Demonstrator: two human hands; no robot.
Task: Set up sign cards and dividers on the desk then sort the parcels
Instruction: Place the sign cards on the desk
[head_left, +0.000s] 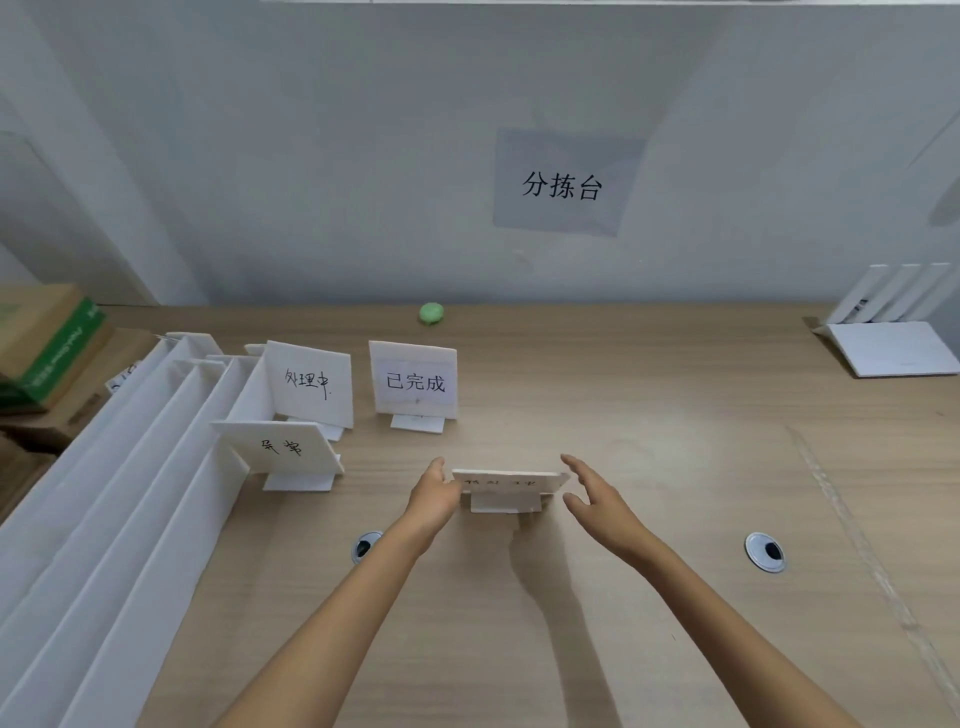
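Observation:
A white sign card (511, 481) stands on its small base at the middle of the wooden desk (675, 441), its face tilted away so the writing is hard to read. My left hand (434, 496) is at the card's left edge, fingers touching it. My right hand (592, 493) is at the right edge with fingers spread, a small gap to the card. Three more sign cards stand further left and back: one (280, 448) nearest, one (311, 384) behind it, one printed (414, 382) beside that. Long white dividers (130, 467) lie stacked at the left.
Cardboard parcels (47, 353) are piled at the far left edge. A green ball (431, 314) sits by the wall. A white router (893, 338) occupies the back right corner. Two cable grommets (366, 545) (764, 552) are set in the desk. A paper sign (563, 184) hangs on the wall.

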